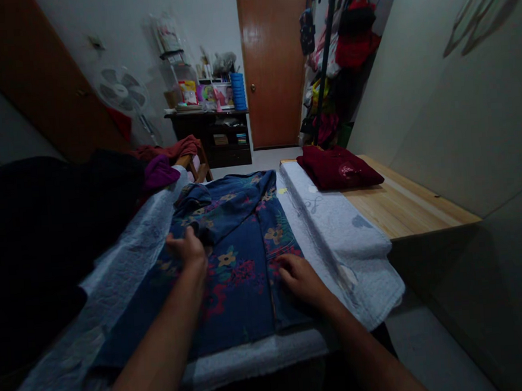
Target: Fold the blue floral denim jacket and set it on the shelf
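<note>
A dark blue garment with a floral print lies spread on the pale quilted cover, one sleeve folded across its upper part. My left hand is at that sleeve's dark end, with the thumb up against the cuff and the fingers bent on the cloth; it looks closed on it. On the garment's right part rests my right hand, its fingers curled down at the fabric, with the fingertips partly hidden. A long straight fold edge runs down the garment between the two hands.
A folded maroon garment sits at the right on a wooden board, partly over the quilted cover. Dark clothes are heaped at the left. Behind stand a fan, a dark cabinet and a brown door.
</note>
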`<state>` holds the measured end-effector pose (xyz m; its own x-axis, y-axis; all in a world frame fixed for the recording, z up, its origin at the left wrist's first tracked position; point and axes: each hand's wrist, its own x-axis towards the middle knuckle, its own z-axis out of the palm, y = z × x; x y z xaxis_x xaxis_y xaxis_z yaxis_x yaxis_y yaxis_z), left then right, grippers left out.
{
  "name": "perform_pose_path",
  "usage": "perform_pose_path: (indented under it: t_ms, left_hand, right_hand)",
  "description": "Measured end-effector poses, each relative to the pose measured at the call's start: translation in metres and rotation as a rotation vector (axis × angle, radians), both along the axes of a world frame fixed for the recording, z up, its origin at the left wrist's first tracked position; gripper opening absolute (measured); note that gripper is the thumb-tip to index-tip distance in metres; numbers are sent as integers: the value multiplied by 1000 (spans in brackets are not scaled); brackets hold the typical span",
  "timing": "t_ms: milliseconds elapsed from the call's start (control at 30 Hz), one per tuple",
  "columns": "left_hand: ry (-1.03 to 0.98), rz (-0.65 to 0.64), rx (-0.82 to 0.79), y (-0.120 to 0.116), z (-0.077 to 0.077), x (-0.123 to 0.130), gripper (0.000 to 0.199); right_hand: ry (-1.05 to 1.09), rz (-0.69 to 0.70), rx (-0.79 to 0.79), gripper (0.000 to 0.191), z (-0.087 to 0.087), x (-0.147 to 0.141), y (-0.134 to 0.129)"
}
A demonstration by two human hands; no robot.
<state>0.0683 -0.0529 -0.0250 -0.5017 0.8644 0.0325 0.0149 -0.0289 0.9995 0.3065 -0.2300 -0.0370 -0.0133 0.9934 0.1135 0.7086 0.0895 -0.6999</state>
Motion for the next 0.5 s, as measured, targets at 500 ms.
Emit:
perform_pose_path:
  t_ms: [500]
  left_hand:
    - [930, -819, -76, -88, -24, 126, 57]
  right_hand:
    - [-478, -87, -72, 57, -32, 19, 8]
